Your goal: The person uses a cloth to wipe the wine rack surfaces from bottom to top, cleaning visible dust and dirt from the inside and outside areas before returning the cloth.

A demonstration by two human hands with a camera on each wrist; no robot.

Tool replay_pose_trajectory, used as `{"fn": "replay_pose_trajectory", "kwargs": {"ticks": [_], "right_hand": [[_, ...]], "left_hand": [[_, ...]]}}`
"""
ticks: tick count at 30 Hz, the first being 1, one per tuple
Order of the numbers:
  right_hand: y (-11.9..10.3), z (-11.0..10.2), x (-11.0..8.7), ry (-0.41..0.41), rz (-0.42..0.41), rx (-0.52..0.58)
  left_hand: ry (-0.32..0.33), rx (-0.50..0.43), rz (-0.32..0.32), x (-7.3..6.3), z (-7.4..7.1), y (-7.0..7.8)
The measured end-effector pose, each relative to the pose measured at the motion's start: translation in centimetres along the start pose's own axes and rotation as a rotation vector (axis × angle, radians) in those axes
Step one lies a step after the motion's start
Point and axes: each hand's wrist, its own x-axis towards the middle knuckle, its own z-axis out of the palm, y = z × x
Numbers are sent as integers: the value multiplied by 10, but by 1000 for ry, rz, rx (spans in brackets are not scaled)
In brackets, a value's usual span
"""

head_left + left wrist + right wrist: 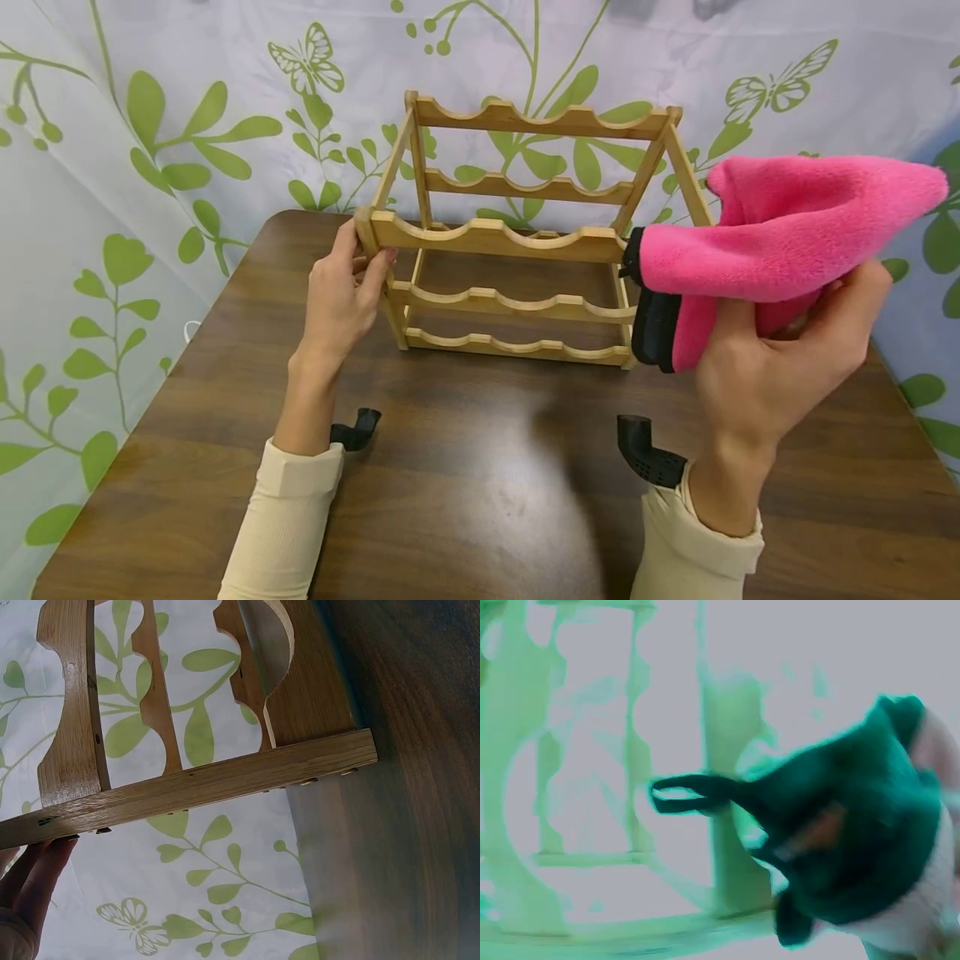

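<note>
A light wooden wine rack [517,306] with scalloped rails stands on the dark wooden table. My left hand [337,296] grips its upper front-left corner post, with the thumb on the front side. In the left wrist view, fingers [41,881] touch the underside of a rack bar [187,778]. Bunched in my right hand [780,367] is a pink plush cloth [795,233] with black trim, held up at the rack's right front corner and hiding part of it. The right wrist view is blurred and off-colour; the cloth [855,840] looks green there, with a loop sticking out.
The brown table [465,467] extends around the rack. Behind it hangs a pale backdrop [225,50] with green leaves and butterflies. Black curved wrist attachments [648,450] show near both sleeves. A thin white cord loop [191,331] sits at the table's left edge.
</note>
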Motion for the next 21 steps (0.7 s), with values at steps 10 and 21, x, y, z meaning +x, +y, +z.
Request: {"fn": "replay_pose_trajectory", "kwargs": {"ticks": [10, 21], "right_hand": [[21, 11, -10, -150, -87, -501], [16, 9, -19, -432, 45, -644]], "left_hand": [[-4, -4, 5, 1, 1, 1], [-19, -20, -17, 0, -1, 2]]}}
